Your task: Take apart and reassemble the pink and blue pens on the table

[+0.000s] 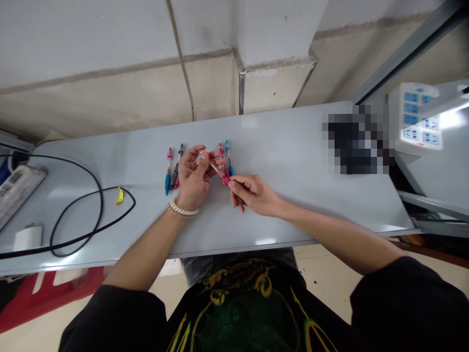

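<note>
A pink pen [218, 170] with a clear barrel is held slantwise above the table between both hands. My left hand [196, 178] pinches its upper end between thumb and fingers. My right hand [254, 194] grips the pink lower end with thumb and forefinger. Left of my left hand lie a pen with a red top and blue grip [168, 172] and a black pen [177, 167]. A pink tip [177, 184] beside them is mostly hidden by that hand. Behind the held pen lie a red pen [224, 160] and a blue pen [229, 157].
On the grey table [289, 161], a black cable [100, 210] with a yellow tag [119, 196] loops at left, near a white adapter [28, 238] and a power strip [22, 190]. A blurred dark object [351, 144] lies at right, beside a white socket block [417, 120].
</note>
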Demonstrator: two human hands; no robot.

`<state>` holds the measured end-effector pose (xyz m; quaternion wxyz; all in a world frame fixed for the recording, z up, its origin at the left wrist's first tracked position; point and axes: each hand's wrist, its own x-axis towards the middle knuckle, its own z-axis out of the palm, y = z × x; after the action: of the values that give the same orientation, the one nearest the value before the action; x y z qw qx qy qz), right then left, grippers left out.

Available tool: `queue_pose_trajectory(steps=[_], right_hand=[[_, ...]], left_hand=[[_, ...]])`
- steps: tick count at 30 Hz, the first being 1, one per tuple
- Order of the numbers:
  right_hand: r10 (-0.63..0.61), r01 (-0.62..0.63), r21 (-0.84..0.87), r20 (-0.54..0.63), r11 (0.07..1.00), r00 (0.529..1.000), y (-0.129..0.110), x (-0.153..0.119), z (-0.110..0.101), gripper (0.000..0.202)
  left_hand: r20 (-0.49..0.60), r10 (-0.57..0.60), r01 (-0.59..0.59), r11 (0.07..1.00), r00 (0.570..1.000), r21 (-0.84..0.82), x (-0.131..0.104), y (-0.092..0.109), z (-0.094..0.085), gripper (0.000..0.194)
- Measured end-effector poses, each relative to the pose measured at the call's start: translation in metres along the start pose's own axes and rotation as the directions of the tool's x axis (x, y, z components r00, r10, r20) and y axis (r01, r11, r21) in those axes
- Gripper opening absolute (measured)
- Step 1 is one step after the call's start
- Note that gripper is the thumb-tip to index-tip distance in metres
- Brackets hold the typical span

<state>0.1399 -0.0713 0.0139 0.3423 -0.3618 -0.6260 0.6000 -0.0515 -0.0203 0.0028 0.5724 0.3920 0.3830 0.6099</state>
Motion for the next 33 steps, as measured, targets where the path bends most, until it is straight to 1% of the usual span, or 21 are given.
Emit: queue_pose_trajectory(steps=[1, 3, 4, 5, 6, 8, 10, 11, 12, 14, 16, 18, 20, 23, 26, 28, 31, 33], right_hand=[[-0.049, 0.043, -0.093, -0.061, 0.995, 0.997, 0.004, 0.000, 0.000, 0.038], [-0.160, 0.102, -0.305, -0.172, 0.947, 0.972, 0.010, 0.000, 0.001, 0.032], [-0.190, 0.108, -0.366, -0.197, 0.924, 0.962, 0.012, 0.000, 0.002, 0.031], [-0.184, 0.100, -0.371, -0.198, 0.923, 0.963, 0.013, 0.000, 0.002, 0.029], [-0.148, 0.083, -0.318, -0.184, 0.945, 0.972, 0.012, 0.000, 0.002, 0.027], [-0.034, 0.023, -0.097, -0.109, 0.995, 0.993, 0.008, 0.001, 0.001, 0.029], [0.050, -0.048, 0.117, -0.011, 0.992, 0.999, 0.001, 0.002, -0.001, 0.031], [0.063, -0.065, 0.164, 0.017, 0.984, 0.998, -0.001, 0.003, -0.002, 0.032], [0.065, -0.068, 0.166, 0.024, 0.984, 0.998, -0.003, 0.003, -0.002, 0.032], [0.045, -0.042, 0.061, -0.033, 0.997, 0.998, -0.003, 0.002, -0.001, 0.030], [-0.013, -0.003, -0.133, -0.120, 0.991, 0.993, 0.001, 0.001, 0.000, 0.026], [-0.119, 0.063, -0.314, -0.161, 0.947, 0.980, 0.007, 0.000, 0.001, 0.025], [-0.242, 0.155, -0.426, -0.156, 0.891, 0.958, 0.010, 0.001, 0.000, 0.030], [-0.396, 0.265, -0.480, -0.196, 0.836, 0.897, 0.008, 0.002, -0.005, 0.033], [-0.468, 0.281, -0.507, -0.290, 0.815, 0.835, 0.003, 0.004, -0.012, 0.031], [-0.473, 0.260, -0.518, -0.336, 0.815, 0.814, 0.001, 0.006, -0.017, 0.032], [-0.488, 0.261, -0.520, -0.366, 0.813, 0.793, 0.003, 0.010, -0.024, 0.034], [-0.488, 0.258, -0.522, -0.368, 0.813, 0.791, 0.006, 0.013, -0.028, 0.036]], left_hand=[[-0.006, 0.018, -0.018, 1.000, 1.000, 0.005, 0.000, 0.000, 0.000, 0.049], [-0.025, 0.056, -0.055, 0.998, 0.998, 0.023, -0.001, 0.000, 0.000, 0.049], [-0.029, 0.068, -0.067, 0.997, 0.997, 0.033, -0.001, 0.000, 0.000, 0.049], [-0.030, 0.074, -0.073, 0.996, 0.997, 0.042, -0.001, 0.000, 0.000, 0.048], [-0.026, 0.075, -0.074, 0.996, 0.997, 0.047, -0.001, 0.000, 0.000, 0.048], [-0.017, 0.061, -0.060, 0.997, 0.998, 0.043, 0.000, 0.000, -0.002, 0.048], [-0.018, 0.036, -0.035, 0.999, 0.999, 0.018, 0.001, 0.002, -0.002, 0.048], [-0.018, 0.022, -0.022, 1.000, 1.000, 0.001, 0.001, 0.003, -0.001, 0.048], [-0.013, 0.006, -0.006, 1.000, 1.000, -0.017, 0.001, 0.005, 0.000, 0.049], [0.018, -0.043, 0.044, 0.998, 0.999, -0.050, -0.001, 0.008, 0.004, 0.049], [0.072, -0.129, 0.134, 0.988, 0.989, -0.078, -0.004, 0.012, 0.008, 0.045], [0.117, -0.220, 0.233, 0.966, 0.968, -0.115, -0.007, 0.016, 0.011, 0.046], [0.120, -0.281, 0.297, 0.944, 0.952, -0.142, -0.008, 0.021, 0.011, 0.053], [0.052, -0.337, 0.341, 0.929, 0.940, -0.145, -0.006, 0.032, 0.007, 0.051], [-0.031, -0.383, 0.368, 0.904, 0.923, -0.215, -0.001, 0.043, 0.003, 0.049], [-0.045, -0.384, 0.363, 0.900, 0.922, -0.243, 0.002, 0.049, 0.001, 0.047], [-0.041, -0.329, 0.314, 0.925, 0.943, -0.215, 0.005, 0.054, -0.001, 0.044], [-0.056, -0.302, 0.288, 0.940, 0.952, -0.181, 0.007, 0.058, -0.003, 0.044]])
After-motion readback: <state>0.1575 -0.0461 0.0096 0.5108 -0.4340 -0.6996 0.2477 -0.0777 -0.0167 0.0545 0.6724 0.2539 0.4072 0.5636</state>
